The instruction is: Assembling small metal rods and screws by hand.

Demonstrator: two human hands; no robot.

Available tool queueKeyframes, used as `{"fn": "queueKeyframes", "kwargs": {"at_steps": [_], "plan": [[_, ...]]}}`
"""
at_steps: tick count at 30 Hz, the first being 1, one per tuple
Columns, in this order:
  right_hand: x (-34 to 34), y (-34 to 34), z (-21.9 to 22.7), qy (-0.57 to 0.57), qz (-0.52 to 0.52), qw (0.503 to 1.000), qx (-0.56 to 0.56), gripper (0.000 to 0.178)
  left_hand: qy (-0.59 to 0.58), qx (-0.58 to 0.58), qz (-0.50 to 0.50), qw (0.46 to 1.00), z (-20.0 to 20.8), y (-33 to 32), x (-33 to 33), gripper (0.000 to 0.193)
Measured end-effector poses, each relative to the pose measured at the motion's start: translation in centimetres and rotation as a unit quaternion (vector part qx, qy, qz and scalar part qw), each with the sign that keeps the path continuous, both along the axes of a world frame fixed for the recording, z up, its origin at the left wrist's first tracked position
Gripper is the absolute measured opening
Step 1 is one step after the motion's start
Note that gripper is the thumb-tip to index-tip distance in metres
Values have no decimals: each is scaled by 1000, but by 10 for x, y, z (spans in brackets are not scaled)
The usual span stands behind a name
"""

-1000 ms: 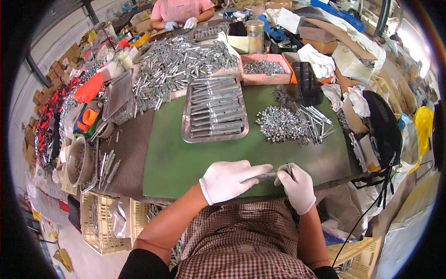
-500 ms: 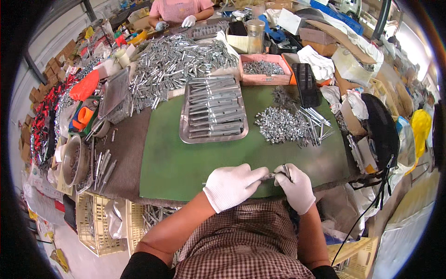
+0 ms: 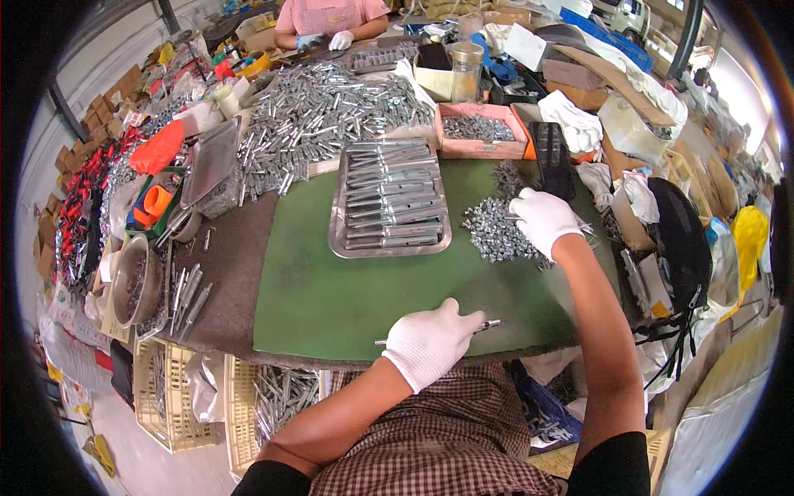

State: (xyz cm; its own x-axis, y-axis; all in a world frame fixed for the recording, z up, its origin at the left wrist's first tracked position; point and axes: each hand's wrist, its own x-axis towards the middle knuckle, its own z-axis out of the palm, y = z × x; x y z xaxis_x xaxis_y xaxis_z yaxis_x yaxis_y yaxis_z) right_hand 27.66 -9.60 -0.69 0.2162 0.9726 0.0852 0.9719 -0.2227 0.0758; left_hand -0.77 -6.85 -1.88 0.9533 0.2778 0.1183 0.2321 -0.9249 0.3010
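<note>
— What do we have in our hands?

— Our left hand (image 3: pixel 430 341), in a white glove, is closed around a thin metal rod (image 3: pixel 488 324). The rod lies level along the near edge of the green mat (image 3: pixel 331 289), its ends sticking out on both sides of the fist.

— And the right?

— Our right hand (image 3: pixel 542 219), gloved too, is stretched out well away from the left, resting on the pile of small metal parts (image 3: pixel 492 231) at the far right of the mat. The fingers curl down into the pile; we cannot tell whether they grip anything.

— What lies around us?

— Just left of the pile sits a steel tray (image 3: pixel 337 236) with finished rods laid in rows. Beyond the tray there is a big heap of silver tubes (image 3: pixel 322 107), and beside that a pink box (image 3: pixel 475 147) of small parts. A few long pins (image 3: pixel 589 227) fan out just right of our right hand.

— Anything on the left side?

— A metal bowl (image 3: pixel 132 281) near the table's left edge, some loose rods beside it on the brown cloth (image 3: pixel 231 264), and yellow crates (image 3: pixel 178 397) below the table.

— Are we alone?

— No. Another person in a pink top (image 3: pixel 331 15) works at the far end, with gloved hands on the table.
</note>
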Motion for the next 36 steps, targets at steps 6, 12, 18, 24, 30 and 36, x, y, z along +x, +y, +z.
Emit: {"fn": "queueKeyframes", "kwargs": {"at_steps": [6, 12, 18, 24, 30, 36], "plan": [[-49, -39, 5, 128, -30, 979, 156, 17, 21, -19, 8, 1000, 5, 2, 0, 21], [-136, -98, -16, 433, -84, 875, 198, 16, 4, -31, 8, 999, 3, 1, -2, 19], [-145, -100, -24, 248, -48, 944, 211, 10, -3, -5, 3, 1000, 1, 1, -2, 17], [-121, -102, -20, 284, -97, 916, 265, 13, 15, 5, 16, 1000, 1, -1, -2, 17], [-43, -78, -32, 226, -286, 894, 260, 22, 14, -1, 1, 1000, 2, 1, 5, 18], [-39, -68, -39, 166, -288, 927, 175, 37, 22, -15, -10, 1000, -2, 3, -1, 17]]}}
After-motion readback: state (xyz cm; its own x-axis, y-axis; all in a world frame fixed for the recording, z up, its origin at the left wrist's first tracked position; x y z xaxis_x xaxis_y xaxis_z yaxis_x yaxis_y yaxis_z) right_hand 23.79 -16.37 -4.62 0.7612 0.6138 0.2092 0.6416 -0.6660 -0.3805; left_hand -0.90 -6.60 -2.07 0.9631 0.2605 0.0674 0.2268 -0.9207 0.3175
